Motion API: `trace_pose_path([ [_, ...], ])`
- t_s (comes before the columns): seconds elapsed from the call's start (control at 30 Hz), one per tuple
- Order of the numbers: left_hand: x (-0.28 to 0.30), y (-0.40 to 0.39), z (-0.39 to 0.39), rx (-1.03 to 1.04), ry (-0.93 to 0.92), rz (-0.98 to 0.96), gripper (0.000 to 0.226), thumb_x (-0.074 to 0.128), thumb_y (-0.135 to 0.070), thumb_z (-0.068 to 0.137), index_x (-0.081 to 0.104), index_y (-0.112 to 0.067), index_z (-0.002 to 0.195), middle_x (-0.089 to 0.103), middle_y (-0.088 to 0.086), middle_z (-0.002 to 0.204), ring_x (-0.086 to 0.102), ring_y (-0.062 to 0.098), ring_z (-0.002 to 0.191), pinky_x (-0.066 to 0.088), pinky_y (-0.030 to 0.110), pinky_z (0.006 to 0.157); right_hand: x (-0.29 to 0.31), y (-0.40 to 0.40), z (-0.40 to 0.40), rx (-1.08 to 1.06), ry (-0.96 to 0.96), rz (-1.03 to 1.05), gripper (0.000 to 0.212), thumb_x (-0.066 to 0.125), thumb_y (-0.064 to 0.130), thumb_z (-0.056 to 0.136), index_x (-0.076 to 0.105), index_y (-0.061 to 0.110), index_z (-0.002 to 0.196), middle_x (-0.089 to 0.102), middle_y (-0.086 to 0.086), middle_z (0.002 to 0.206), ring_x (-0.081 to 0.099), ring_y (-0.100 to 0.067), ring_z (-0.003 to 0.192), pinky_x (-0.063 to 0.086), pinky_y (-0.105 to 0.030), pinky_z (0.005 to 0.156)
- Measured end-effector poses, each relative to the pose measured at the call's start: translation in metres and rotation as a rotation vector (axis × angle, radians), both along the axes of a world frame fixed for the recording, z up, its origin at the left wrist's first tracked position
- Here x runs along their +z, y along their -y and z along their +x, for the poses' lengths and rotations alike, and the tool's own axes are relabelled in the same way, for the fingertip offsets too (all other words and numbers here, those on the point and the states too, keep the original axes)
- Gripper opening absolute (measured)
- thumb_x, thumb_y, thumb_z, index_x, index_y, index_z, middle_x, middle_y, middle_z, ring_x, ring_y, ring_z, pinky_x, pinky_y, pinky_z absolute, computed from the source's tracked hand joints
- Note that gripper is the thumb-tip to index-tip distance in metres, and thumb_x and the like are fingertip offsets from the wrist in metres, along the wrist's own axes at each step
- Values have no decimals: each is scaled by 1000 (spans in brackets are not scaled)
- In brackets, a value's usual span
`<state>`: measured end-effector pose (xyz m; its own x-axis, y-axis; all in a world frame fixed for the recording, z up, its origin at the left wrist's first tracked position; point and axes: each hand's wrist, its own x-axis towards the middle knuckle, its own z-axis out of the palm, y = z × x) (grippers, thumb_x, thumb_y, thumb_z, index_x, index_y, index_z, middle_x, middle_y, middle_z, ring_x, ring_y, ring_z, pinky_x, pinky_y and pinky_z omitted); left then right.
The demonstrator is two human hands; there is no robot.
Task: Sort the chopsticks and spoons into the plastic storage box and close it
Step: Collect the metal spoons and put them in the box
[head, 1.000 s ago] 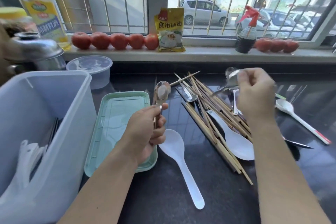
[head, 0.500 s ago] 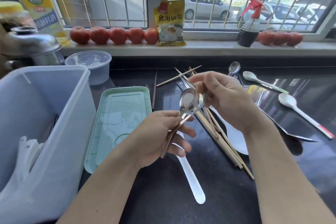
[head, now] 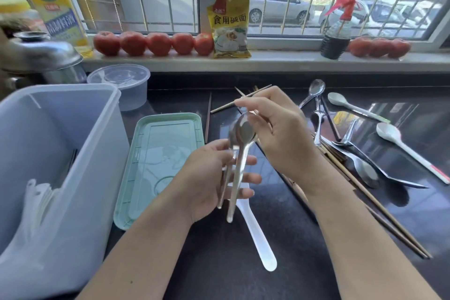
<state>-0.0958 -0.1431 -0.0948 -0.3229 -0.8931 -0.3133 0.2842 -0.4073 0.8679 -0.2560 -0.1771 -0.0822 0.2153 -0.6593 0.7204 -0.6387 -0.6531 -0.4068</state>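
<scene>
The open plastic storage box (head: 58, 165) stands left of the green lid (head: 158, 165), white spoons and dark sticks inside it. The lid lies flat on the dark counter (head: 292, 263). Right of the lid, the left hand (head: 209, 182) holds two metal spoons (head: 237, 165) upright, fingers curled about their handles; the right hand (head: 280, 139) pinches their bowls from above. Chopsticks (head: 379, 209) and more spoons lie farther right; a white spoon (head: 258, 234) lies under the hands
</scene>
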Motion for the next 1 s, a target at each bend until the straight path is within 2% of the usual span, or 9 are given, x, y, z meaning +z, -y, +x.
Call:
trace_pose_path([
  [0.1, 2, 1, 0, -42, -94, 24, 31, 37, -13, 110, 66, -3, 112, 69, 17, 91, 56, 23, 54, 39, 25, 40, -8, 1, 8, -45, -17, -25, 27, 60, -4, 94, 73, 8, 115, 58, -4, 102, 59, -17, 90, 52, -30, 75],
  [0.2, -1, 6, 2, -22, -154, 7, 24, 38, -11, 110, 59, -1, 107, 61, 12, 83, 45, 15, 50, 29, 20, 39, -10, 5, 6, -140, 7, -65, 23, 61, 0, 95, 73, 7, 113, 57, -5, 100, 57, -14, 84, 50, -27, 76],
  [0.3, -3, 6, 0, -26, -184, -12, 22, 38, -8, 110, 60, -1, 113, 61, 12, 86, 44, 14, 49, 30, 19, 40, -9, 5, 8, -197, 29, 42, 23, 60, 9, 98, 71, 11, 118, 55, 3, 101, 48, 4, 77, 40, -11, 76],
  [0.37, -4, 4, -1, -26, -185, -19, 27, 38, -10, 111, 60, -1, 123, 63, 12, 90, 46, 14, 50, 32, 20, 41, -8, 1, 11, -180, 49, 201, 20, 55, 13, 101, 70, 11, 115, 59, 6, 96, 54, 10, 72, 38, -2, 70],
  [0.47, -3, 3, -1, -45, -179, -7, 33, 38, -17, 112, 61, -4, 132, 67, 13, 98, 50, 16, 52, 37, 20, 38, -4, -4, 12, -135, 145, 417, 18, 52, 16, 104, 69, 12, 98, 61, 6, 77, 59, 12, 62, 39, -2, 52],
  [0.53, -1, 2, 0, -68, -164, -6, 33, 39, -21, 112, 63, -6, 130, 69, 14, 98, 52, 18, 52, 41, 22, 38, -4, -3, 11, -143, 213, 442, 21, 53, 18, 104, 67, 13, 90, 60, 3, 72, 59, 1, 61, 41, -7, 48],
  [0.67, -1, 0, 2, -152, -153, -33, 32, 42, -21, 111, 62, -5, 131, 63, 14, 91, 53, 21, 59, 50, 29, 49, -10, 4, 10, -197, 233, 422, 21, 54, 25, 102, 68, 17, 90, 63, 6, 74, 59, -11, 71, 46, -25, 63],
  [0.8, -5, 2, 3, -187, -141, -38, 33, 45, -11, 108, 55, 6, 135, 61, 13, 92, 56, 23, 66, 54, 32, 58, -13, 5, 12, -225, 267, 382, 16, 55, 18, 101, 67, 16, 90, 62, 9, 77, 56, -5, 72, 39, -11, 63],
  [1.0, -7, 3, 0, -123, -34, -84, 26, 42, -8, 109, 59, 6, 124, 64, 12, 80, 52, 18, 52, 46, 26, 45, -17, 3, 19, -256, 196, 251, 18, 52, 10, 101, 60, 20, 89, 59, 6, 85, 53, -3, 79, 38, -5, 70],
])
